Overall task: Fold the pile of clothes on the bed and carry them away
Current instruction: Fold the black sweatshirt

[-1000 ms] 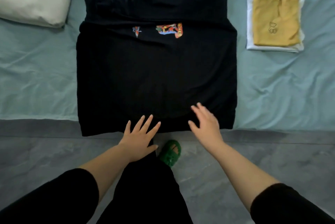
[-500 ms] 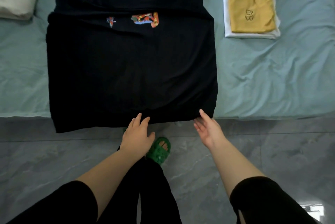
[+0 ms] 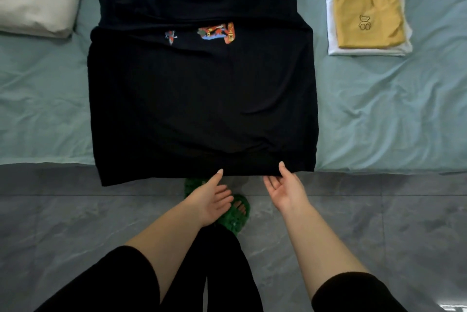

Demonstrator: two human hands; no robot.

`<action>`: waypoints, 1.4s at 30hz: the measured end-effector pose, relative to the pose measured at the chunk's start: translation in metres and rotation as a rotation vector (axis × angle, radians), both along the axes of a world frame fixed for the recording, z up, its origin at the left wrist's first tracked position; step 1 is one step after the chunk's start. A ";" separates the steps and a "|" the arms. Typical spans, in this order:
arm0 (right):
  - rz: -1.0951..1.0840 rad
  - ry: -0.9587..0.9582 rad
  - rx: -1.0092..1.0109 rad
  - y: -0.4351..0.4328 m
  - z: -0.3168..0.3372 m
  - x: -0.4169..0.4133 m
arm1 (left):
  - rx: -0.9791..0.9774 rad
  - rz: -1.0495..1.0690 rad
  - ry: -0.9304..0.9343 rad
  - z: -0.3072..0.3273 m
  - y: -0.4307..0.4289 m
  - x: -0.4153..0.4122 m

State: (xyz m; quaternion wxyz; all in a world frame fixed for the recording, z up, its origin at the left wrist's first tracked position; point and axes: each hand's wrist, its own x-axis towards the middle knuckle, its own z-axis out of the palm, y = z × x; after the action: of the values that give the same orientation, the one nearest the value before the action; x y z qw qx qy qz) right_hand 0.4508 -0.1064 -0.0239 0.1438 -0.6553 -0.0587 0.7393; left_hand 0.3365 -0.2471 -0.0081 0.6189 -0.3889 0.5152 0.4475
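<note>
Main risk: the black garment (image 3: 202, 109) is hanging its near hem over the edge of the bed (image 3: 379, 122), so a lift from the middle alone is likely leaving the outer corners sagging and the fold coming out crooked
Cause: both hands are sitting close together around the hem's centre and right, well apart from its left corner
Second risk: a quick pull may be dragging the upper part, by the coloured print (image 3: 217, 32), out of line
Left hand (image 3: 212, 198): it is reaching palm-up with fingers straight, released and holding nothing, and its forefinger tip is just meeting the hem
Right hand (image 3: 285, 190): it is lying spread, palm up, with the thumb touching the top of the hem and the fingers just below it, and it is not yet pinching, as far as I can judge
Garment's place: it is lying flat across the bed, between the white roll (image 3: 35, 8) and the folded stack
Finished stack: a yellow top (image 3: 366, 8) is resting on a white folded garment (image 3: 331, 21), well apart to the right
Step in hand: by the pose, the hands are getting set to take the hem
</note>
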 end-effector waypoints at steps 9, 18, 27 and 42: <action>-0.061 -0.006 -0.036 -0.016 0.003 -0.021 | 0.023 0.684 0.042 -0.010 0.011 -0.014; -0.093 0.025 -0.124 -0.040 0.004 -0.064 | -0.102 0.842 0.077 -0.006 -0.027 -0.052; 0.076 -0.162 -0.009 -0.026 0.004 -0.017 | -0.257 0.608 0.105 -0.006 -0.058 -0.050; 0.174 -0.222 -0.014 0.007 0.033 -0.065 | -0.098 0.855 0.030 0.012 -0.050 -0.097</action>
State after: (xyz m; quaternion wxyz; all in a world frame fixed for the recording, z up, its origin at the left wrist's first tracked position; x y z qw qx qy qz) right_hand 0.3858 -0.0997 0.0091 0.0675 -0.7265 -0.1257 0.6722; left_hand 0.2394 -0.2973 0.0037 0.3507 -0.5899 0.3373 0.6444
